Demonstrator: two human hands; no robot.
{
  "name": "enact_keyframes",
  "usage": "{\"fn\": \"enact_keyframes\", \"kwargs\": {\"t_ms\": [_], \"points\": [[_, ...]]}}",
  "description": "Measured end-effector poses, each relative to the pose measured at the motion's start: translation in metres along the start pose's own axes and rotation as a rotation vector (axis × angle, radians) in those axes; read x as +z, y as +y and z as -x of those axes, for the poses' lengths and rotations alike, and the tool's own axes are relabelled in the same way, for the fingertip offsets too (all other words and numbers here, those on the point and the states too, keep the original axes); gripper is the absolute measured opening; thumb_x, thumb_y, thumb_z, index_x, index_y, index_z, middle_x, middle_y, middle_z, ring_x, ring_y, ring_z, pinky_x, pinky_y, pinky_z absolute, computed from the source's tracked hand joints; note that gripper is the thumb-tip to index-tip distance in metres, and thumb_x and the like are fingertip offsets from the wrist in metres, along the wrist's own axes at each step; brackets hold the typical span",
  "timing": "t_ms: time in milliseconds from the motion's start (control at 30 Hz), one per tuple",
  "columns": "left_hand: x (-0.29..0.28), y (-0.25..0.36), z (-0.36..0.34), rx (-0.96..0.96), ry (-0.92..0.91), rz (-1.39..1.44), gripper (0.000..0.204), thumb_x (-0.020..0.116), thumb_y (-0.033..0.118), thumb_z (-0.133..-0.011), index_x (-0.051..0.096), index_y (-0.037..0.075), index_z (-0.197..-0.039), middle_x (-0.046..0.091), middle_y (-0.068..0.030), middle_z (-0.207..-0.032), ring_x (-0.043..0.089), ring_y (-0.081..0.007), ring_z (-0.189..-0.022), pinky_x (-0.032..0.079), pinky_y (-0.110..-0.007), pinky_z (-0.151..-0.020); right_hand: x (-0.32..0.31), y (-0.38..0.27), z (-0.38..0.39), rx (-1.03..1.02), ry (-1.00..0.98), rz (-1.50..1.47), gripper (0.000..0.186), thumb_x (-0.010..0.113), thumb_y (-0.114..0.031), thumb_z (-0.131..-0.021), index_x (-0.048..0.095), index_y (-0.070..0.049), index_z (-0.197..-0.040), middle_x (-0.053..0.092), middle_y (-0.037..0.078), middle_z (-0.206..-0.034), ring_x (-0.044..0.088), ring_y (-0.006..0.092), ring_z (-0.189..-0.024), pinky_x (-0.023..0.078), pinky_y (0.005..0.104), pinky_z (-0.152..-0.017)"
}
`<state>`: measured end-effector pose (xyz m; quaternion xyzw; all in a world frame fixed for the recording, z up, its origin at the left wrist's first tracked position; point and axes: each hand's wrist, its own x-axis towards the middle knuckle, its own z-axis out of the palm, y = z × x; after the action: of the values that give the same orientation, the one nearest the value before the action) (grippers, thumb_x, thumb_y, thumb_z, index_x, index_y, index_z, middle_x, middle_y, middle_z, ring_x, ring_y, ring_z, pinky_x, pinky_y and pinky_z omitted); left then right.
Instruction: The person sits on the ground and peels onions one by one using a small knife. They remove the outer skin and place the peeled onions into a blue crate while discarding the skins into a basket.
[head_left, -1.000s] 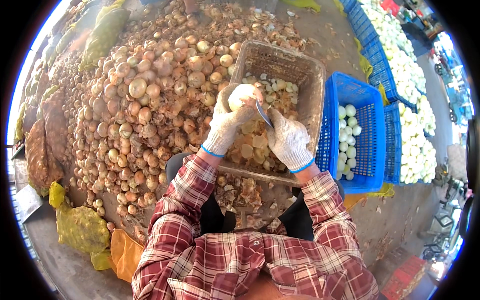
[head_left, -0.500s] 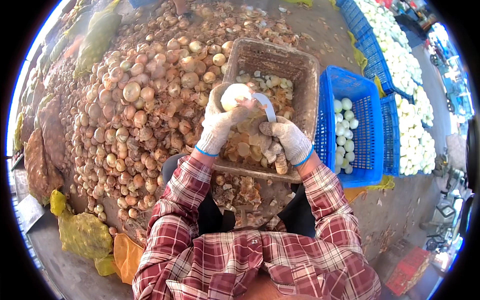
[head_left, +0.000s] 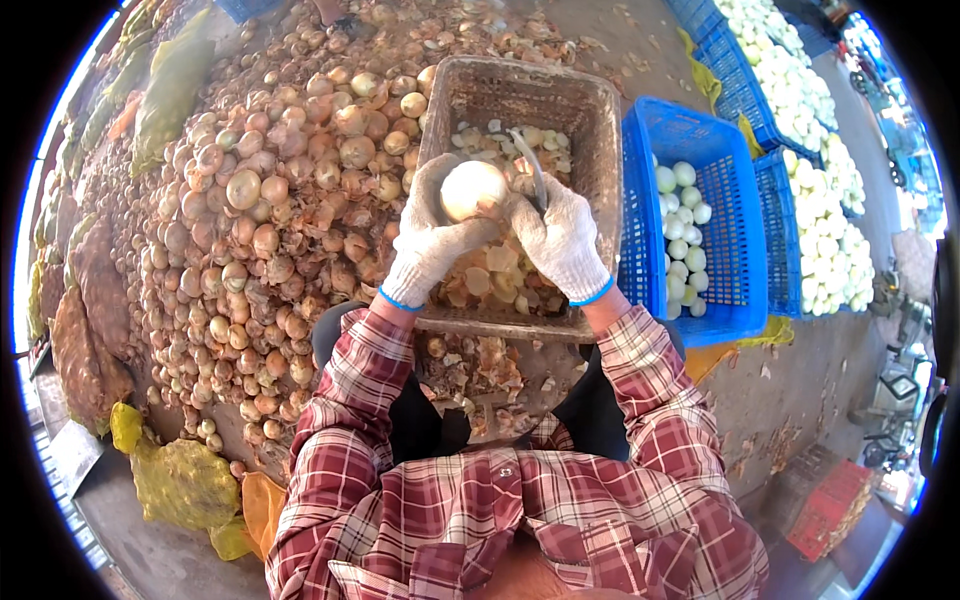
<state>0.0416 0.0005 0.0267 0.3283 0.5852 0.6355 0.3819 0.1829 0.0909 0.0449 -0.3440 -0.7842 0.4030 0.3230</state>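
A pale, mostly bare onion (head_left: 474, 190) rests in my left hand (head_left: 432, 236), whose gloved fingers wrap round it. Some brown skin hangs at its right side. My right hand (head_left: 560, 240), gloved too, is closed round a knife (head_left: 529, 160); its curved blade points up and away, and most of the handle is hidden. The right thumb lies close to the onion's lower right side. Both hands are over a dirty brown crate (head_left: 610, 180) that holds onion skins and pale trimmings (head_left: 490, 280).
A large heap of unpeeled onions (head_left: 270, 240) spreads to the left. On the right stands a blue crate (head_left: 745, 230) with peeled onions (head_left: 684, 235) in it. More blue crates (head_left: 728, 75), full of peeled onions, line the far right. Yellow mesh sacks (head_left: 180, 480) lie at the lower left.
My right hand has come up and turned, bringing its thumb near the onion. The knife blade has swung more upright. The onion now shows more of its pale face.
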Motion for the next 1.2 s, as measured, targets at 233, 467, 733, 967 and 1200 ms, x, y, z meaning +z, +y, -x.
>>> {"fn": "enact_keyframes", "kwargs": {"t_ms": [233,467,733,967,1200], "points": [[-0.006,-0.033,-0.007,-0.207,-0.232,0.628,0.084,0.079,0.038,-0.071,0.042,-0.001,-0.135,0.056,-0.0127,-0.126,0.056,-0.0250,-0.115,0.047,-0.037,-0.098,-0.008,-0.007,-0.001,0.688,-0.083,-1.021,0.010,0.060,-0.009,-0.089,0.061,-0.001,-0.093,0.061,0.006,-0.070,0.054,0.0111,-0.055,0.047,0.0226,-0.053],[0.006,-0.023,0.002,-0.232,-0.282,0.846,0.082,0.071,0.055,-0.076,0.047,0.003,-0.134,0.056,-0.0124,-0.129,0.057,-0.0261,-0.115,0.045,-0.042,-0.098,-0.017,0.003,0.011,0.612,-0.277,-1.367,0.026,0.049,-0.024,-0.095,0.059,-0.001,-0.087,0.052,0.004,-0.057,0.050,0.0150,-0.049,0.040,0.0263,-0.046],[0.012,-0.021,0.004,-0.298,-0.411,1.044,0.079,0.068,0.059,-0.075,0.050,0.004,-0.129,0.058,-0.0128,-0.126,0.055,-0.0280,-0.116,0.047,-0.043,-0.092,-0.025,0.001,0.010,0.659,-0.230,-1.267,0.015,0.048,-0.014,-0.092,0.056,-0.002,-0.087,0.050,0.003,-0.056,0.048,0.0134,-0.044,0.038,0.0254,-0.041],[0.005,-0.031,0.002,-0.314,-0.352,1.382,0.076,0.060,0.058,-0.079,0.049,0.003,-0.129,0.055,-0.0158,-0.126,0.053,-0.0320,-0.117,0.046,-0.046,-0.091,-0.032,0.016,0.011,0.705,-0.113,-1.266,0.010,0.054,-0.013,-0.087,0.059,-0.005,-0.087,0.054,0.002,-0.063,0.048,0.0111,-0.047,0.037,0.0237,-0.042],[-0.015,-0.021,0.001,-0.308,-0.298,1.299,0.092,0.077,0.051,-0.065,0.042,0.001,-0.134,0.046,-0.0216,-0.130,0.046,-0.0369,-0.119,0.047,-0.044,-0.088,-0.021,0.017,-0.005,0.565,-0.167,-0.463,0.013,0.059,-0.015,-0.087,0.061,-0.003,-0.083,0.061,0.002,-0.071,0.056,0.0091,-0.054,0.044,0.0236,-0.047]]}}
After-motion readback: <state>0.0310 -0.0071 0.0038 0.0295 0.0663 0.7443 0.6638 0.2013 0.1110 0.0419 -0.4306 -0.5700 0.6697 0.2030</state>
